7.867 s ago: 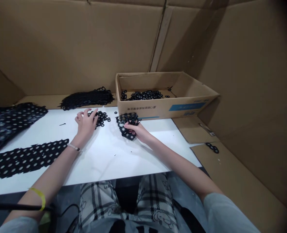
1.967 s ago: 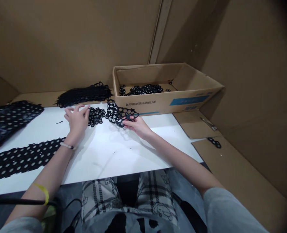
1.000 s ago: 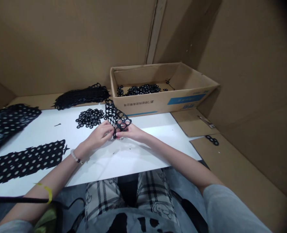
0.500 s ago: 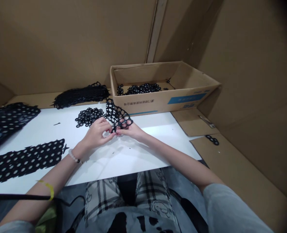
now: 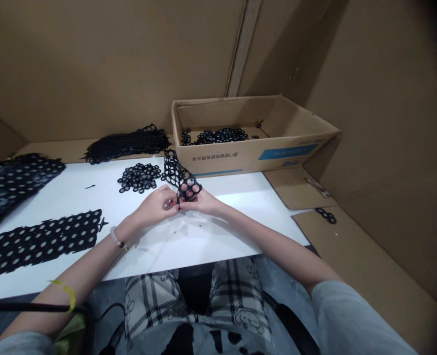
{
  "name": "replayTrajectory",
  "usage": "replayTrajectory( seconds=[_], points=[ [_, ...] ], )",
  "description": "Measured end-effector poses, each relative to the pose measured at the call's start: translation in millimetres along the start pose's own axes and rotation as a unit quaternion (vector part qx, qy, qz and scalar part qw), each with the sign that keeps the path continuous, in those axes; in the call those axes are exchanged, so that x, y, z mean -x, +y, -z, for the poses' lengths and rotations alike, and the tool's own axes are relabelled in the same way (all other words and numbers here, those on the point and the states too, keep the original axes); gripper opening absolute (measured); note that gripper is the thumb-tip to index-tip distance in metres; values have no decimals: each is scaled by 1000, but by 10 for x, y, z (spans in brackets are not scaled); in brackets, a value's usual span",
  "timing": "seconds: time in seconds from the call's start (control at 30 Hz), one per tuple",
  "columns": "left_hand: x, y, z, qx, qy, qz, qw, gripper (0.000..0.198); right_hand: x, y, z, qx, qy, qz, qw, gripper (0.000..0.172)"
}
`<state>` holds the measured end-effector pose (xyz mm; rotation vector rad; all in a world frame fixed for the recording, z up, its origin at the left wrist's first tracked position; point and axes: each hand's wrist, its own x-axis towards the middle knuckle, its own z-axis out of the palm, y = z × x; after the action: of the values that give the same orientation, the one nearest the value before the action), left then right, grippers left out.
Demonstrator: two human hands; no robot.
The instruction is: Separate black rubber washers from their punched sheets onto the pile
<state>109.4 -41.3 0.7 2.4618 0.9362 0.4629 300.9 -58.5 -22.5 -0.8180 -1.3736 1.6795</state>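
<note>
A small black rubber sheet of joined rings (image 5: 179,175) stands up from the white table (image 5: 218,231), lifted at its near end. My left hand (image 5: 158,205) and my right hand (image 5: 200,201) meet at that near end, each with fingers pinched on the sheet's edge. Behind my left hand lies a loose pile of black rings (image 5: 139,176).
An open cardboard box (image 5: 255,153) with black rings inside stands behind the table. A heap of black netting (image 5: 127,143) lies at the back left. Perforated black sheets lie at left (image 5: 41,239) and far left (image 5: 15,177). Cardboard walls close in all round.
My left hand left the pile of rings and came across to the ring sheet, joining my right hand. The sheet was lifted off the table and turned upright.
</note>
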Motion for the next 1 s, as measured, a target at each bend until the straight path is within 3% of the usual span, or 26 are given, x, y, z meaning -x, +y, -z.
replayTrajectory(
  seconds=[0.27,0.43,0.67,0.9,1.0],
  points=[
    [-3,63,0,5,-2,7,1000,12,-8,7,23,44,-1,13,999,40],
    [5,69,-31,-29,-4,-25,999,9,-8,29,-2,83,-2,11,996,32],
    [12,69,-50,-32,-7,-36,999,9,-4,37,13,52,-32,-15,998,30],
    [17,60,-33,41,-20,-24,999,17,1,28,15,8,-67,-43,997,31],
    [6,51,-10,95,-16,-23,995,23,2,26,5,-19,-53,-45,997,31]
  ],
)
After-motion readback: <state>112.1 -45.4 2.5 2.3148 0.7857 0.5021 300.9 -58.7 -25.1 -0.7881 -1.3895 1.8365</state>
